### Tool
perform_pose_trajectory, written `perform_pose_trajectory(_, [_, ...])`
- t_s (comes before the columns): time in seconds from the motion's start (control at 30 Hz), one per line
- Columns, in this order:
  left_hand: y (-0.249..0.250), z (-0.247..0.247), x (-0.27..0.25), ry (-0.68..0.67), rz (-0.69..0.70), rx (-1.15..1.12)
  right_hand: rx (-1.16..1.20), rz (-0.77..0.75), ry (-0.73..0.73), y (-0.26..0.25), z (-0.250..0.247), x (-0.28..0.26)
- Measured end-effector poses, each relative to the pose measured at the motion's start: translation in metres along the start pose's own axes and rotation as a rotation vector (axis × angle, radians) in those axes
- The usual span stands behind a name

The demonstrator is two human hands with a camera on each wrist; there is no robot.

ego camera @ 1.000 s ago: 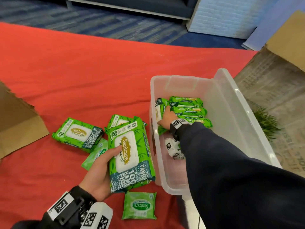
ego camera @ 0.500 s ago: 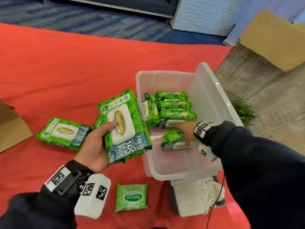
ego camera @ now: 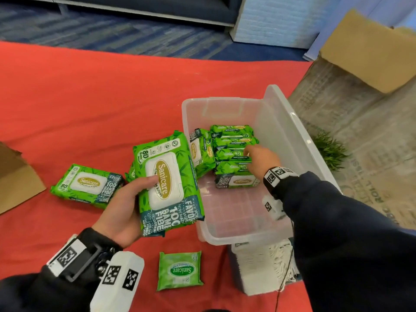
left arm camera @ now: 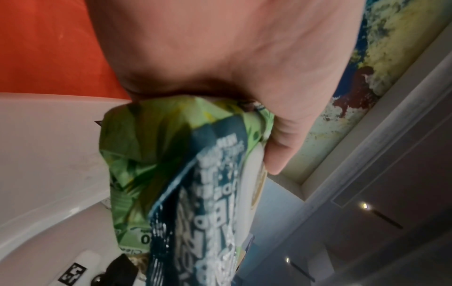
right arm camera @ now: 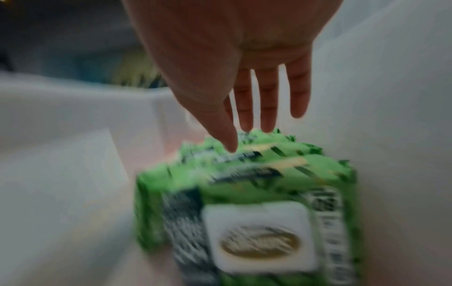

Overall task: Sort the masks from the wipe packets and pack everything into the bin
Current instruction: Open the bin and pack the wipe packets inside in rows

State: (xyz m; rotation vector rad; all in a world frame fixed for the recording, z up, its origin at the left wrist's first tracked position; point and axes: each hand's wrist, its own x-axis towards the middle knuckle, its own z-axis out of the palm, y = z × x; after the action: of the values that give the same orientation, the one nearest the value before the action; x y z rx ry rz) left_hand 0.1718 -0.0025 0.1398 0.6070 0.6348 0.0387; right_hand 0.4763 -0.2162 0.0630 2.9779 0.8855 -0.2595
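Observation:
A clear plastic bin (ego camera: pixel 299 136) stands on the red cloth, with several green wipe packets (ego camera: pixel 234 152) standing on edge at its far end. My right hand (ego camera: pixel 258 157) is inside the bin, fingers (right arm camera: pixel 266 108) straight, touching the tops of those packets (right arm camera: pixel 247 193). My left hand (ego camera: pixel 126 210) grips a large green wipe packet (ego camera: pixel 167 183) just left of the bin, thumb on its white lid; the same packet (left arm camera: pixel 186 193) fills the left wrist view. A stack of white masks (ego camera: pixel 261 264) lies in front of the bin.
On the red cloth (ego camera: pixel 90 97), another large wipe packet (ego camera: pixel 86 184) lies to the left and a small one (ego camera: pixel 180 270) near me. More green shows behind the held packet. Cardboard (ego camera: pixel 15 183) sits at the left edge, a cardboard box (ego camera: pixel 369 48) far right.
My right hand has moved from the nearest packet up to the tops of the standing packets. The left hand has brought its packet closer to the bin.

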Motion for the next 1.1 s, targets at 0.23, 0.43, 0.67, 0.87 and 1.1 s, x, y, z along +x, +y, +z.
perform_pose_trajectory(0.23, [0.020, 0.080, 0.028, -0.151, 0.132, 0.501, 1.397, 0.406, 0.058, -0.004, -0.049, -0.071])
perform_pose_trajectory(0.43, [0.004, 0.171, 0.092, -0.329, 0.594, 1.729, 1.367, 0.464, 0.425, 0.011, -0.003, -0.121])
perform_pose_trajectory(0.67, [-0.107, 0.178, 0.188, -0.452, 0.585, 2.347, 1.502, 0.482, 0.652, 0.018, 0.011, -0.133])
perform_pose_trajectory(0.87, [-0.168, 0.137, 0.222, -0.291, 0.683, 2.497, 1.524, 0.455, 0.661, 0.023, 0.013, -0.133])
perform_pose_trajectory(1.1, [-0.177, 0.130, 0.227, -0.190, 0.625, 2.426, 1.404, 0.335, 0.583, 0.022, 0.019, -0.138])
